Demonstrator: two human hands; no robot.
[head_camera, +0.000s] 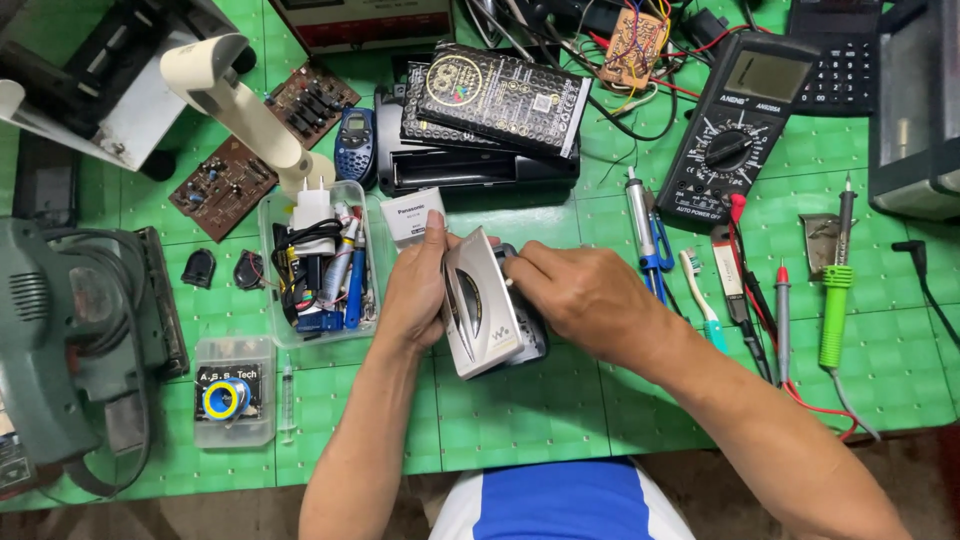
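A flat black package (497, 98) with gold patterning lies at the worktop's far middle. A small white box (411, 216) stands just before it. The multimeter's grey rectangular screen (767, 75) sits far right.

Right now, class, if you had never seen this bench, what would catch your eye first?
At the centre, both hands grip a silver portable cassette player with its lid open: the left hand steadies its side, the right hand works at its edge. To the upper right lies a black multimeter, and a clear tray of small tools sits left of the hands.
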